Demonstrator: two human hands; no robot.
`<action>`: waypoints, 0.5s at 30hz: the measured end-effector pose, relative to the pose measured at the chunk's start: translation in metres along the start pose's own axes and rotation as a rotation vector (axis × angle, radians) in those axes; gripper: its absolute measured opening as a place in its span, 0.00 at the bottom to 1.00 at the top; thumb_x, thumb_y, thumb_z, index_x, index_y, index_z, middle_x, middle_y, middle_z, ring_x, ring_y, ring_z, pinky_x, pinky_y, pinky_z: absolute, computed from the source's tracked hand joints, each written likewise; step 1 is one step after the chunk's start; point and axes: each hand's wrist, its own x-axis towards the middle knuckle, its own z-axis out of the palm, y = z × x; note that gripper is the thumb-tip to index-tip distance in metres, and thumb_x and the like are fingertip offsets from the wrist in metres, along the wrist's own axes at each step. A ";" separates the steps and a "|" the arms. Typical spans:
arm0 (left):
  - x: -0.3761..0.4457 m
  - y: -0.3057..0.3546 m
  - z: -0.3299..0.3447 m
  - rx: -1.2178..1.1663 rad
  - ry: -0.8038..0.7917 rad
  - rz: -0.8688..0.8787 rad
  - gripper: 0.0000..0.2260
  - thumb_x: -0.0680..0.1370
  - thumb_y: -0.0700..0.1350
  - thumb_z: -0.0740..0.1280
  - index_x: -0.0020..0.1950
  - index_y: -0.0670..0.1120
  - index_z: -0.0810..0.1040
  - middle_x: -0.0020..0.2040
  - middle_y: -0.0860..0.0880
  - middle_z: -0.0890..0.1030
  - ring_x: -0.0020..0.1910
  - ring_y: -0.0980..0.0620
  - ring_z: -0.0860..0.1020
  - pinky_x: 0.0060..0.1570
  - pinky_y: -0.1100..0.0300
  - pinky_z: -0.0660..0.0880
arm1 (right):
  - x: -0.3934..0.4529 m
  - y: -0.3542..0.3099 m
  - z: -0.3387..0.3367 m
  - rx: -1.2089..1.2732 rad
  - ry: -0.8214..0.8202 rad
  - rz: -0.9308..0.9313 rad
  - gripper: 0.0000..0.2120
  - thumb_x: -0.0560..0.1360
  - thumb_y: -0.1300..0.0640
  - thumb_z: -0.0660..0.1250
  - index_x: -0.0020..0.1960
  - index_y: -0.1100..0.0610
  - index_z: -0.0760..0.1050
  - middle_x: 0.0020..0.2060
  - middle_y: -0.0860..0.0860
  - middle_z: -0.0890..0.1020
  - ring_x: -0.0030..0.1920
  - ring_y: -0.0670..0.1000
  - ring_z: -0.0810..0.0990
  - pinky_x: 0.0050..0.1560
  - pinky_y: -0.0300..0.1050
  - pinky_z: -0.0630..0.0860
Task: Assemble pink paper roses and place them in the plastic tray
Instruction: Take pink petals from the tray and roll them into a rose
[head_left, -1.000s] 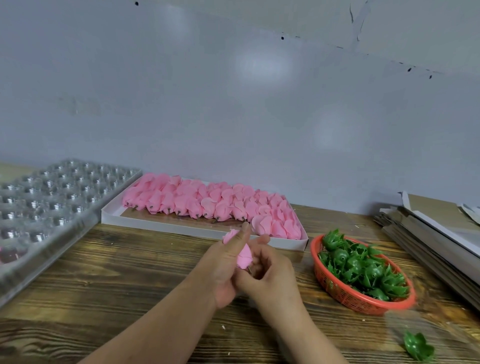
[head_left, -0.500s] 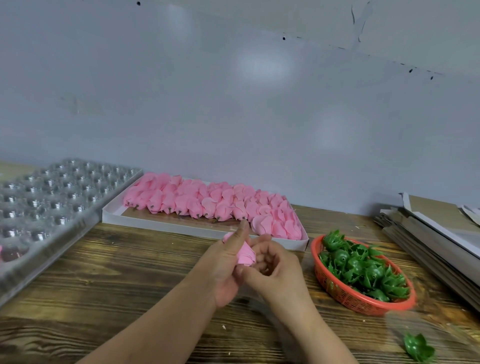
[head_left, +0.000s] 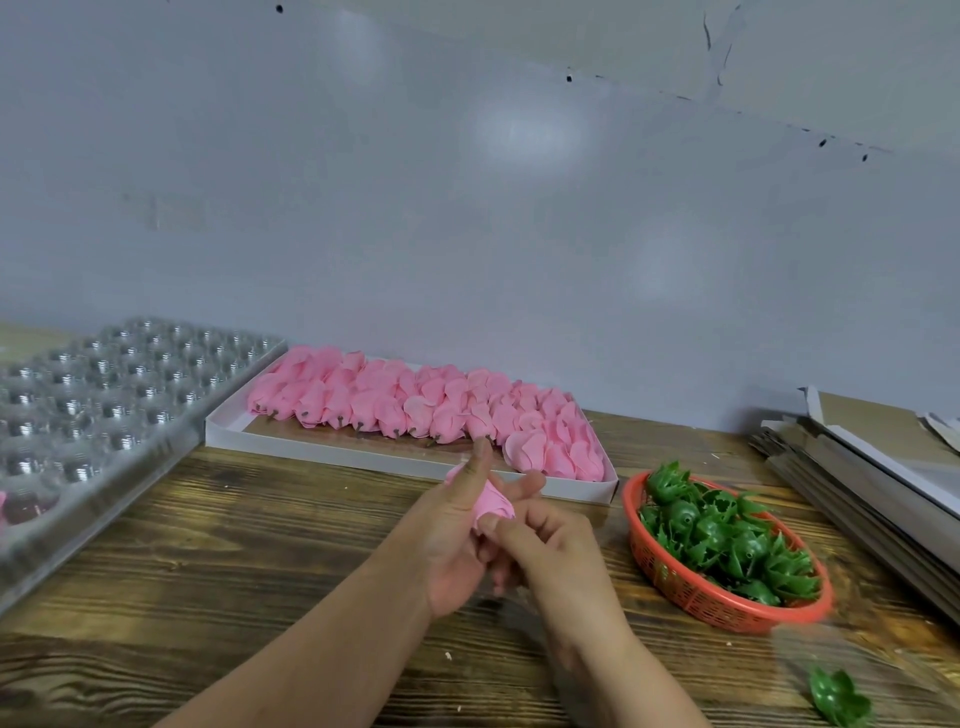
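A pink paper rose (head_left: 491, 503) is held between both hands above the middle of the wooden table. My left hand (head_left: 452, 535) grips it from the left, thumb raised along its side. My right hand (head_left: 550, 545) pinches its lower right part with curled fingers. Whether a green base is fitted under the rose is hidden by the fingers. The clear plastic tray (head_left: 93, 405) with many round cells lies at the far left; one pink rose (head_left: 15, 506) shows in a near cell.
A white flat box (head_left: 363, 457) full of pink rose heads (head_left: 415, 405) lies behind the hands. A red basket (head_left: 691, 592) of green plastic calyxes (head_left: 727, 540) sits at the right; one loose calyx (head_left: 836, 701) lies near the front. Stacked cardboard (head_left: 883, 467) fills the far right.
The hands have stayed in place; the rose has turned slightly between the fingers and the right fingers have shifted their hold on it.
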 end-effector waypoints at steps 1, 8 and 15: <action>0.000 0.000 0.001 -0.028 0.012 -0.002 0.19 0.66 0.60 0.66 0.41 0.44 0.70 0.49 0.43 0.85 0.42 0.45 0.80 0.40 0.54 0.75 | 0.000 0.000 0.000 -0.040 0.005 -0.026 0.08 0.71 0.66 0.71 0.34 0.63 0.77 0.26 0.55 0.74 0.25 0.48 0.68 0.25 0.37 0.66; 0.001 -0.003 -0.004 0.011 -0.111 0.009 0.28 0.64 0.64 0.68 0.48 0.41 0.78 0.53 0.41 0.84 0.50 0.45 0.83 0.55 0.49 0.78 | -0.001 -0.003 -0.002 -0.103 0.078 -0.148 0.04 0.69 0.68 0.71 0.37 0.64 0.78 0.26 0.54 0.72 0.30 0.51 0.67 0.32 0.45 0.64; -0.005 0.001 -0.010 0.297 -0.391 0.099 0.15 0.63 0.45 0.77 0.45 0.42 0.76 0.40 0.43 0.72 0.36 0.52 0.69 0.34 0.59 0.63 | -0.001 -0.008 -0.008 0.072 0.077 -0.050 0.08 0.71 0.70 0.66 0.35 0.63 0.77 0.23 0.57 0.73 0.23 0.48 0.71 0.26 0.36 0.70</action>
